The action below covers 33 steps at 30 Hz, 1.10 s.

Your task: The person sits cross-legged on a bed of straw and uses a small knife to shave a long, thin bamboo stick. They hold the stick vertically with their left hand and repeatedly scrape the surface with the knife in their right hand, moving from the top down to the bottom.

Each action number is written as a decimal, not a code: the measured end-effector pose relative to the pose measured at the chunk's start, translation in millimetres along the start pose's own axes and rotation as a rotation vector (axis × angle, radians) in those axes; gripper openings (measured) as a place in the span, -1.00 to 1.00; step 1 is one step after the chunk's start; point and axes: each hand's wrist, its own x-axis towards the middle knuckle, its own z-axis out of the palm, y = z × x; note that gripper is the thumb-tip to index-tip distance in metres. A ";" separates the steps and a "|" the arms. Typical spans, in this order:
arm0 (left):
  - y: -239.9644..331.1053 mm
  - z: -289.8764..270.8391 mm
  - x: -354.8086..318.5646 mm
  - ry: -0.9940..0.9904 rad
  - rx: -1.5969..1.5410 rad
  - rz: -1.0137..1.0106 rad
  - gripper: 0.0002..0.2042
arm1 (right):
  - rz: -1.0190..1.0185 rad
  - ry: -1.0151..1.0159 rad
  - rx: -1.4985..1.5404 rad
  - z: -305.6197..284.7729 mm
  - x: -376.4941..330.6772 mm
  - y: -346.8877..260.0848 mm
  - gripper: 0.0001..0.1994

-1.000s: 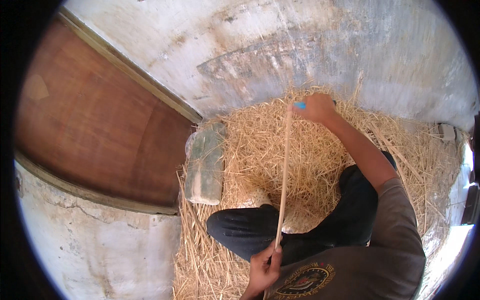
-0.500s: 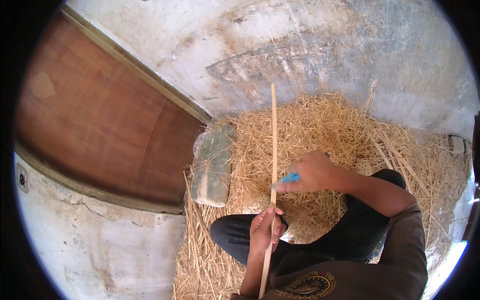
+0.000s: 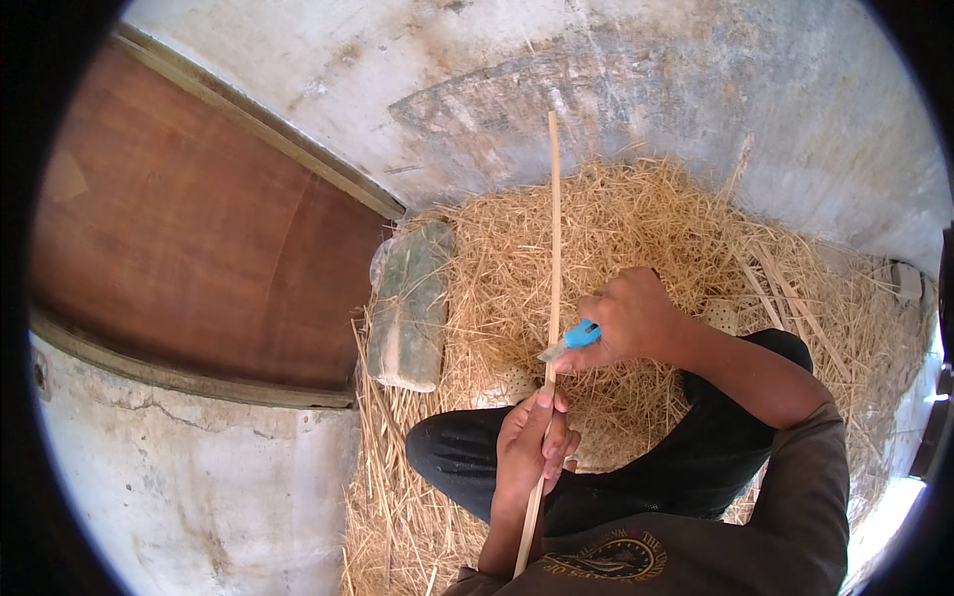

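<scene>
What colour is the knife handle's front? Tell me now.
The knife handle's front is bright blue, best seen in the head view.

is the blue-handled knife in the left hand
No, the right hand holds the blue-handled knife, while the left hand grips the pale strip.

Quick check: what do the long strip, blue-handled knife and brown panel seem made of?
Long strip: probably bamboo or wood, unfinished; pale tan, matte.
Blue-handled knife: handle likely smooth plastic, evenly bright blue; blade apparently bare metal, thin and grey.
Brown panel: seemingly wood or plywood, perhaps stained; faint grain-like streaks.
</scene>
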 end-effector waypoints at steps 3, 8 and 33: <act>-1.5 1.1 -4.9 -0.022 0.031 -0.004 -0.74 | 0.193 -0.026 -0.035 1.8 8.4 16.9 -0.29; -3.5 -8.2 -7.0 -0.058 0.068 0.010 -0.76 | 0.133 0.026 0.008 7.5 3.0 7.1 -0.29; -23.4 -41.4 -59.7 -0.079 0.058 -0.205 -0.75 | 1.027 -0.123 -0.224 -23.7 32.9 179.8 -0.17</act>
